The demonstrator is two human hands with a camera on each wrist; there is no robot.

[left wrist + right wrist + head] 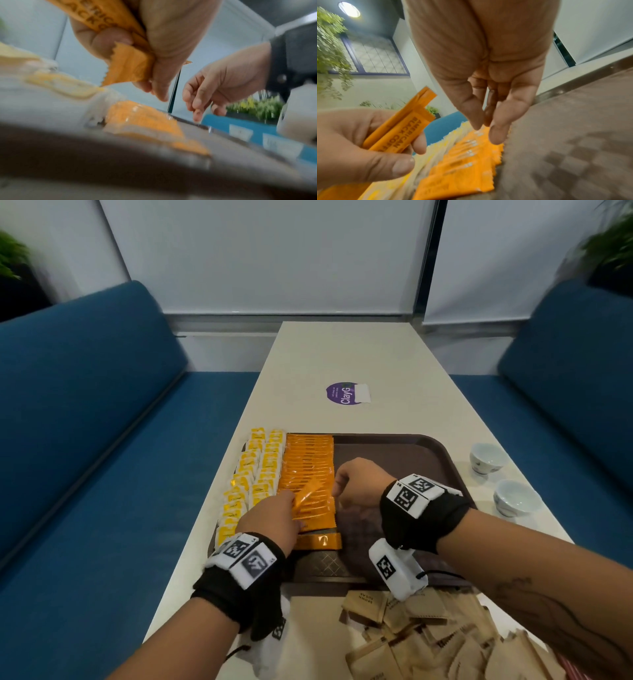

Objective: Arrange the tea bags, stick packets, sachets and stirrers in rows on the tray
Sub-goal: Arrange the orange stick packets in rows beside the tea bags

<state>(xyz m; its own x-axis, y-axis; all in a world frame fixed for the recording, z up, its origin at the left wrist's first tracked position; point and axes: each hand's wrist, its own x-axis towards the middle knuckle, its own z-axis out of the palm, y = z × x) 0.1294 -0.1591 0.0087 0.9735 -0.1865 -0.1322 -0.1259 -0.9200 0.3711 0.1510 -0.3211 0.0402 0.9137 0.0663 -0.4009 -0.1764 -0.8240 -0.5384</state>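
Note:
A brown tray (394, 446) lies on the white table. Two columns of yellow tea bags (255, 474) fill its left side, and a row of orange stick packets (308, 470) lies beside them. My left hand (274, 517) grips a small bunch of orange stick packets (399, 135) above that row. In the left wrist view the held packets (126, 67) sit between thumb and fingers. My right hand (356, 481) hovers just right of the row, fingers hanging loosely and holding nothing (488, 121). One stick packet (318, 541) lies crosswise at the row's near end.
A heap of brown sachets (428, 631) lies on the table near the tray's front edge. Two white cups (486, 462) stand right of the tray. A purple sticker (342, 393) is farther along the table. Blue benches (102, 405) flank both sides.

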